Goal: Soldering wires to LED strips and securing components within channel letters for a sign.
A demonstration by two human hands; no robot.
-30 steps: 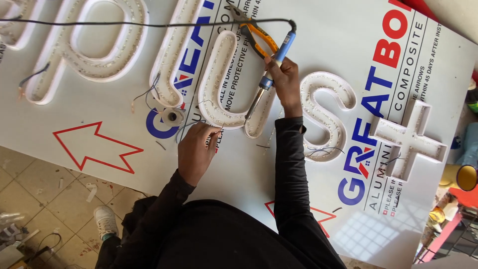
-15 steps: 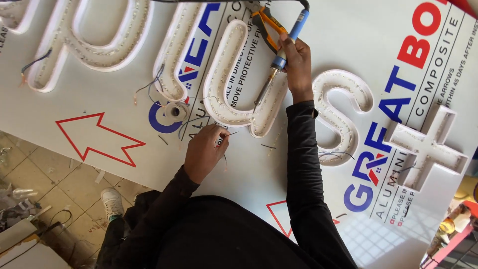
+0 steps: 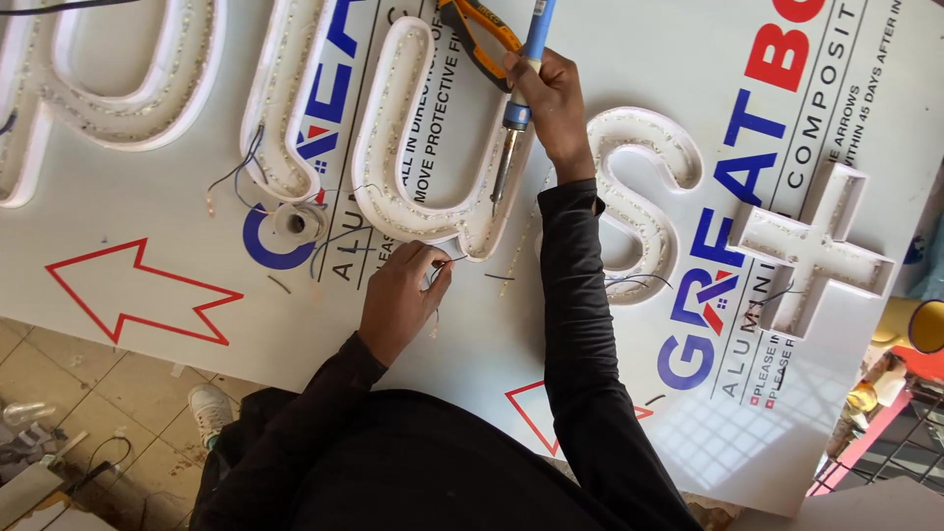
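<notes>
Head view: right hand grips a blue soldering iron over the U-shaped letter; left hand pinches thin wires below it.

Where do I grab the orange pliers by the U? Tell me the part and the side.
Take the pliers by both orange handles, probably coming from the side of the U letter. They lie flat on the white sheet, slightly splayed, head out of view. The right hand with the soldering iron crowds the other side; the left hand pinches thin wires.
</notes>
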